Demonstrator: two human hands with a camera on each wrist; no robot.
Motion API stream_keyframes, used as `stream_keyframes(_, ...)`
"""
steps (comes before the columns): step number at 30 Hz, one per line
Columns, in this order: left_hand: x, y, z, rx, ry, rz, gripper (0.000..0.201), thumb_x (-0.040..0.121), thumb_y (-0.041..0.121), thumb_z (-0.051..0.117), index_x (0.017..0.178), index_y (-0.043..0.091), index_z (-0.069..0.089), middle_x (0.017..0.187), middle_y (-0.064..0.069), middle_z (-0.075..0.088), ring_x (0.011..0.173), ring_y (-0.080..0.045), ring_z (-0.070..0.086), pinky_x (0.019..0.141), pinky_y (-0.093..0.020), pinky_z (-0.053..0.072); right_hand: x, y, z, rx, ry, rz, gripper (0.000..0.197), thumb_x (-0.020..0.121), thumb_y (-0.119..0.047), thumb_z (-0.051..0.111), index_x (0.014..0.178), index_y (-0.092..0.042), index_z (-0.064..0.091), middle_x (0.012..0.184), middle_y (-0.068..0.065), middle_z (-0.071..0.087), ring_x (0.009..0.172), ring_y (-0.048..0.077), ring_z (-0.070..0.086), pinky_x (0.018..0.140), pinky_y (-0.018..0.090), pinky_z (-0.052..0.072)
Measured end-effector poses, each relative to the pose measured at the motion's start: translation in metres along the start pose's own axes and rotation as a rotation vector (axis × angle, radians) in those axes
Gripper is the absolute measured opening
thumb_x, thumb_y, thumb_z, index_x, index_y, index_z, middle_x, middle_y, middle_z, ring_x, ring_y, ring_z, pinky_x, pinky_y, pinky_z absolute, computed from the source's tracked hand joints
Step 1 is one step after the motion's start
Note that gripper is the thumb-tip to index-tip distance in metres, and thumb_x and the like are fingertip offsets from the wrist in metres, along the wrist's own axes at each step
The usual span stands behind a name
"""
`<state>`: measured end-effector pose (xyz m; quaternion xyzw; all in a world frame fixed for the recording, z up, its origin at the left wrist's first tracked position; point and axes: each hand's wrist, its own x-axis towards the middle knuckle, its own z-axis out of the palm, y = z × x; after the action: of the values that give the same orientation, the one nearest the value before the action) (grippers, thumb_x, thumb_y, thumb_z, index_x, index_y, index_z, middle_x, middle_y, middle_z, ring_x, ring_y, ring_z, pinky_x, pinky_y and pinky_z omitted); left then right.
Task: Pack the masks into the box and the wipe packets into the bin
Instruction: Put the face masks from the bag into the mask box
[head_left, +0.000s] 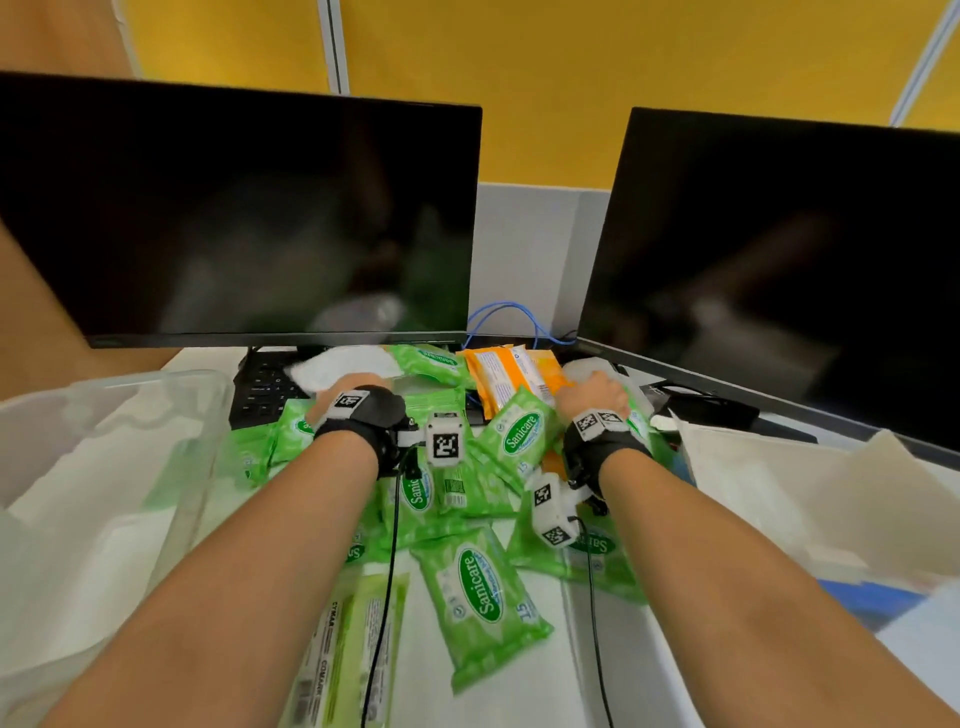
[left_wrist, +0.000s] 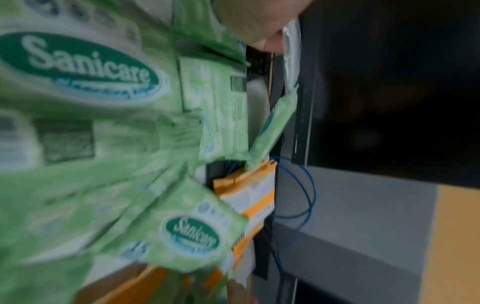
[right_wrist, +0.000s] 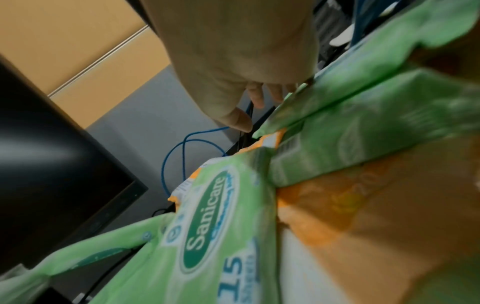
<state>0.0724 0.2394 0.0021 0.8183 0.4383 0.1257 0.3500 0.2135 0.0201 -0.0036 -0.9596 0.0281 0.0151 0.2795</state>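
Green Sanicare wipe packets (head_left: 483, 587) lie heaped on the desk between my arms, with orange packets (head_left: 498, 379) behind them. My left hand (head_left: 348, 389) rests on a white mask (head_left: 337, 364) lying over the keyboard. In the left wrist view its thumb (left_wrist: 259, 30) touches the mask's clear wrapper (left_wrist: 292, 51), and the fingers are hidden. My right hand (head_left: 592, 395) reaches over a second white mask (head_left: 579, 370) by the right monitor. Its fingers (right_wrist: 257, 96) hang loosely past a green packet (right_wrist: 363, 86) and hold nothing.
A clear plastic bin (head_left: 130, 384) lined with white paper stands at the left. A white box (head_left: 753, 467) with open flaps stands at the right. Two dark monitors (head_left: 234, 208) rise behind, with a black keyboard (head_left: 265, 384) and a blue cable (head_left: 514, 317) beneath them.
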Motion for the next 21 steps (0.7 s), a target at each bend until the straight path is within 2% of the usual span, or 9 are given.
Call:
stream_keyframes(2, -0.009, -0.003, 0.010, -0.077, -0.084, -0.051, 0.034, 0.078, 0.018, 0.053, 0.106, 0.004, 0.065, 0.118, -0.021, 0.062, 0.110, -0.038, 0.058, 0.097, -0.050, 0.047, 0.001, 0.012, -0.009, 0.001, -0.030, -0.011, 0.050, 0.089, -0.031, 0.052, 0.135, -0.011, 0.046, 0.142, 0.014, 0.043, 0.133, 0.031, 0.038, 0.111, 0.042, 0.031)
stream_keyframes(5, -0.046, 0.020, 0.021, -0.302, 0.062, -0.051, 0.037, 0.085, 0.016, 0.054, 0.120, 0.011, 0.060, 0.126, -0.017, 0.059, 0.118, -0.038, 0.054, 0.101, -0.050, 0.043, 0.004, 0.030, -0.023, -0.016, -0.041, -0.019, 0.048, 0.088, -0.030, 0.054, 0.130, -0.007, 0.051, 0.136, 0.015, 0.050, 0.127, 0.032, 0.047, 0.105, 0.039, 0.039)
stream_keyframes(8, -0.074, 0.046, 0.036, -0.538, 0.082, -0.226, 0.042, 0.095, 0.025, 0.044, 0.137, 0.019, 0.047, 0.139, -0.011, 0.051, 0.128, -0.032, 0.047, 0.105, -0.045, 0.040, 0.008, 0.041, -0.031, -0.017, -0.070, 0.035, 0.047, 0.086, -0.025, 0.057, 0.129, -0.007, 0.050, 0.135, 0.016, 0.050, 0.125, 0.034, 0.048, 0.104, 0.039, 0.041)
stream_keyframes(9, -0.073, 0.052, 0.044, -0.739, 0.095, -0.302, 0.039, 0.098, 0.024, 0.040, 0.136, 0.017, 0.045, 0.130, -0.011, 0.058, 0.119, -0.028, 0.055, 0.098, -0.037, 0.047, 0.009, 0.043, -0.034, -0.018, -0.090, 0.044, 0.045, 0.088, -0.023, 0.055, 0.129, -0.006, 0.050, 0.135, 0.016, 0.051, 0.125, 0.034, 0.049, 0.105, 0.040, 0.040)
stream_keyframes(11, -0.075, 0.061, 0.065, -1.221, 0.110, -0.473, 0.021, 0.103, 0.020, 0.030, 0.112, 0.010, 0.047, 0.090, -0.012, 0.070, 0.074, -0.022, 0.066, 0.062, -0.025, 0.051, 0.010, 0.044, -0.036, -0.045, -0.106, 0.047, 0.041, 0.092, -0.022, 0.049, 0.129, -0.004, 0.051, 0.136, 0.016, 0.051, 0.126, 0.033, 0.047, 0.108, 0.039, 0.036)
stream_keyframes(14, -0.078, 0.069, 0.095, -1.086, 0.044, -0.348, 0.028, 0.104, 0.020, 0.031, 0.090, 0.004, 0.049, 0.092, -0.015, 0.061, 0.075, -0.027, 0.061, 0.066, -0.027, 0.044, 0.015, 0.044, -0.036, -0.053, -0.074, 0.040, 0.045, 0.096, -0.027, 0.042, 0.132, -0.001, 0.048, 0.139, 0.017, 0.045, 0.129, 0.032, 0.041, 0.106, 0.036, 0.032)
stream_keyframes(16, -0.072, 0.065, 0.113, -1.026, -0.038, -0.277, 0.036, 0.103, 0.022, 0.034, 0.102, -0.006, 0.055, 0.095, -0.019, 0.068, 0.072, -0.026, 0.065, 0.064, -0.029, 0.053, 0.021, 0.046, -0.033, 0.004, -0.088, 0.040, 0.045, 0.095, -0.026, 0.045, 0.132, 0.000, 0.048, 0.138, 0.019, 0.046, 0.127, 0.033, 0.044, 0.102, 0.036, 0.037)
stream_keyframes(19, -0.060, 0.057, 0.127, -0.964, -0.063, -0.243, 0.034, 0.102, 0.018, 0.036, 0.106, -0.011, 0.055, 0.096, -0.022, 0.069, 0.067, -0.027, 0.068, 0.041, -0.021, 0.052, 0.033, 0.050, -0.025, 0.067, -0.156, 0.030, 0.040, 0.094, -0.021, 0.049, 0.127, -0.001, 0.055, 0.130, 0.018, 0.056, 0.120, 0.032, 0.053, 0.093, 0.032, 0.044)
stream_keyframes(21, -0.053, 0.052, 0.133, -0.964, -0.044, -0.237, 0.030, 0.101, 0.017, 0.038, 0.107, -0.009, 0.052, 0.096, -0.022, 0.069, 0.069, -0.028, 0.069, 0.043, -0.022, 0.053, 0.036, 0.049, -0.024, 0.071, -0.196, 0.042, 0.040, 0.094, -0.019, 0.048, 0.129, 0.000, 0.053, 0.131, 0.018, 0.055, 0.121, 0.031, 0.053, 0.092, 0.029, 0.045)
